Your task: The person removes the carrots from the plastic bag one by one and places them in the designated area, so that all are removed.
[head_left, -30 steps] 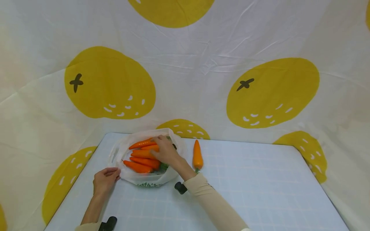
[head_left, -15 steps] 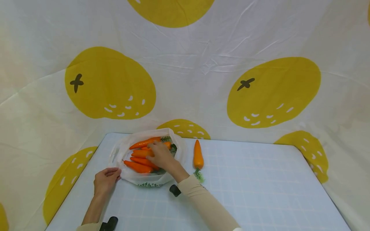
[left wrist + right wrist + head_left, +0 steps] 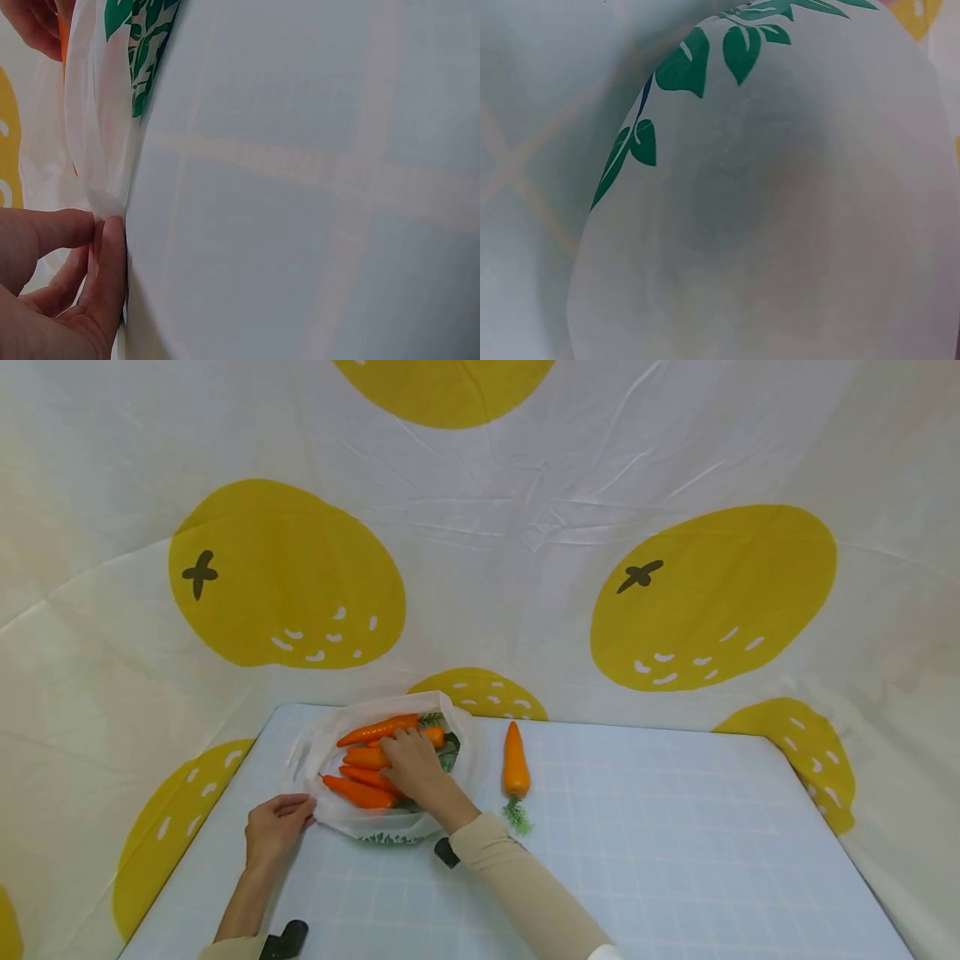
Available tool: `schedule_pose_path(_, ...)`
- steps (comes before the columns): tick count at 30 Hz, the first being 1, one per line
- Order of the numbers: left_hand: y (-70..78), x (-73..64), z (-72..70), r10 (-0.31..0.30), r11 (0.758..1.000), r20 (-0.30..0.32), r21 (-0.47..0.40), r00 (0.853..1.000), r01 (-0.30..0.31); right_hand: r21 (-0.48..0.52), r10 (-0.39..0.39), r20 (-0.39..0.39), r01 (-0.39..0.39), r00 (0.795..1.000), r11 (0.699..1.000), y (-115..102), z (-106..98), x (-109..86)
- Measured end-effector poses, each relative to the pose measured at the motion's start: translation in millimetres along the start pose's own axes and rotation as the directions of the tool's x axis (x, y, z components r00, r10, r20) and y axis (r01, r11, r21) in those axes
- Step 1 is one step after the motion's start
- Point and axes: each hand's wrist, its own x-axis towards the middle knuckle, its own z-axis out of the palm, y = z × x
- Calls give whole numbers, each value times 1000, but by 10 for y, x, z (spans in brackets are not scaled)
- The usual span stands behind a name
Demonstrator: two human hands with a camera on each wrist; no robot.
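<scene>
A white plastic bag with a green leaf print lies open at the back left of the table. Inside it are several orange carrots, among them a top one and a front one. My right hand reaches into the bag, its fingers and thumb curled round a middle carrot; the hand covers that carrot's thick end. At the bag's left edge my left hand pinches the plastic between thumb and fingers. In the right wrist view the bag wall hides the right hand.
One carrot with a feathery green top lies right of the bag, tip toward the back. The pale checked table extends to the right. Behind it hangs a white cloth printed with large yellow fruit.
My right hand has shifted left and slightly toward me over the carrots, uncovering some of their green tops. My left hand still pinches the bag's edge. The carrots have barely moved.
</scene>
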Motion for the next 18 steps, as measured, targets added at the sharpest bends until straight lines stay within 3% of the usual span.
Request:
schedule_pose_path(9, 8, 3, 9, -1, 1000, -1, -14, 1000, 1, -28, -20, -36, 19, 999, 999, 9, -110, -54)
schedule_pose_path(18, 14, -22, -6, -5, 1000, 0, -3, 1000, 5, 120, -8, -54, 15, 999, 993, 24, -298, -119)
